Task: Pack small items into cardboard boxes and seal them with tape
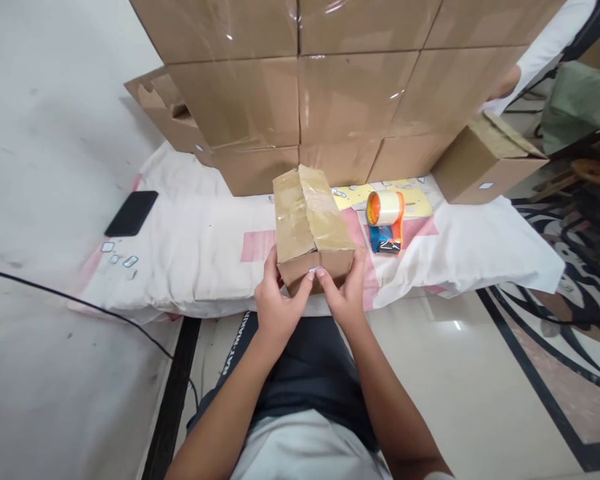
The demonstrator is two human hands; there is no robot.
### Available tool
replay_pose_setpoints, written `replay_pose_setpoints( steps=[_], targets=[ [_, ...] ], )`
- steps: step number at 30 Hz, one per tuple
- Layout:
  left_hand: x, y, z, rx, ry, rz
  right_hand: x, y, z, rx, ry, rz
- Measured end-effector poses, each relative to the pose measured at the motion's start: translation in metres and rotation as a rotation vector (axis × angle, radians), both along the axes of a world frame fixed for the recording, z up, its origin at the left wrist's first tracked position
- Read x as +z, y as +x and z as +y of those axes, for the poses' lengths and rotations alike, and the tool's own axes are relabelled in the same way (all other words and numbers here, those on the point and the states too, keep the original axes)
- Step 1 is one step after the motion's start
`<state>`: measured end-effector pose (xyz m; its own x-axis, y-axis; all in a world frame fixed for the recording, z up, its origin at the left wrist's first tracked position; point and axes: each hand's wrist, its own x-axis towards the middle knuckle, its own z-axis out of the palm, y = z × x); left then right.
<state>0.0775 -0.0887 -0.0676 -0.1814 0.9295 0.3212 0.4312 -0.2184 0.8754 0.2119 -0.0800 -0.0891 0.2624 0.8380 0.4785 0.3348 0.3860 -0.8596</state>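
A small cardboard box is held in front of me at the near edge of the cloth-covered surface. Its two top flaps meet along a slightly raised seam, and shiny tape shows on them. My left hand grips its left side and my right hand its right side. Both thumbs press on a small white label on the near face. The fingers under and behind the box are partly hidden. To the right of the box lies a tape dispenser in orange and blue, with a roll of tape on it.
Taped cardboard boxes are stacked as a wall behind. An open-topped box stands at right, another box at left. A black phone-like slab lies on the white cloth. A co-worker's hand shows at upper right.
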Motion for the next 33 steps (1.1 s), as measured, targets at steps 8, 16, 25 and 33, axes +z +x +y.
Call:
replay_pose_setpoints(
  steps=[8, 16, 25, 33],
  targets=[
    [-0.017, -0.015, 0.011, -0.031, -0.053, 0.147, -0.029, -0.005, 0.007, 0.037, -0.076, 0.028],
    [-0.003, -0.02, 0.016, -0.019, -0.088, 0.329, -0.043, 0.001, 0.006, 0.063, -0.145, 0.05],
    [-0.011, -0.021, 0.019, 0.001, -0.063, 0.372, -0.043, -0.003, 0.006, 0.0, -0.144, 0.06],
    [-0.017, -0.015, 0.019, -0.02, -0.037, 0.342, -0.044, -0.013, 0.011, -0.108, -0.108, 0.061]
  ],
)
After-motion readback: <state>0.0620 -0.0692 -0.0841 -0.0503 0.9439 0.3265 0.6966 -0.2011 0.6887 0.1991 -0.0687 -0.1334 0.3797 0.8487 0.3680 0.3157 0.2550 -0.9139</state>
